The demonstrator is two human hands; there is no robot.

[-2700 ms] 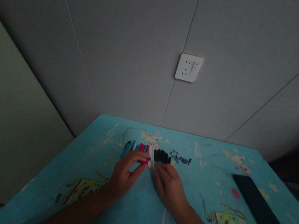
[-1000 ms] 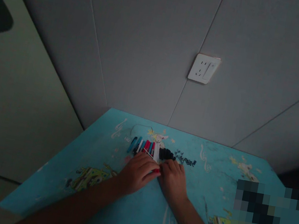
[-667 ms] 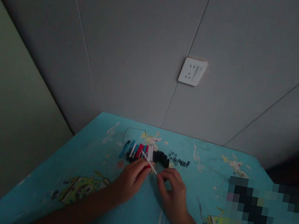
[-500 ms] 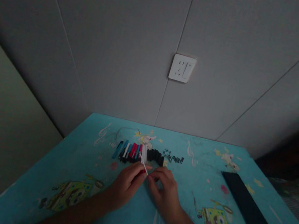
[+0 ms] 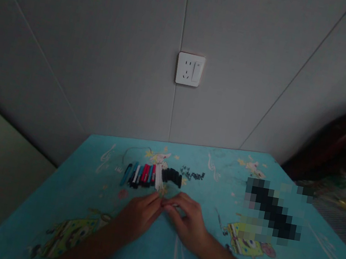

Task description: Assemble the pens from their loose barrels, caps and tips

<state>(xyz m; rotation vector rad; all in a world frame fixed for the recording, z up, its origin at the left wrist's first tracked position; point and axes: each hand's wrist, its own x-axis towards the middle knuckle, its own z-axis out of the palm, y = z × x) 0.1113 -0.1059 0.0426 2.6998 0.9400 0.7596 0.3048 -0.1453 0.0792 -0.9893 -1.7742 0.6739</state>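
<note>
My left hand [image 5: 141, 212] and my right hand [image 5: 186, 219] meet at the fingertips, low over the blue table, and both are closed in a pinch. A sliver of a thin white stick [image 5: 176, 205] shows at the right fingers; most of it is hidden. What the left fingers hold is covered by them. Just beyond the hands lies a row of short pen-like barrels [image 5: 144, 176] in blue, white, red and black. Beside them are several thin white sticks [image 5: 158, 177], then black cylindrical pieces [image 5: 171, 177] and small dark clip-like bits [image 5: 196, 175].
The table's blue cartoon-print cover [image 5: 107, 198] reaches back to a grey panelled wall [image 5: 123, 49] with a white socket [image 5: 189, 69]. A dark strip [image 5: 274, 210], blurred by pixels, lies at the right. Beyond the right edge stands a dark reddish-brown object [image 5: 335, 140].
The view has swung to the right. The white stick, which slanted up plainly between my hands beside something red, is now mostly hidden in my fingers.
</note>
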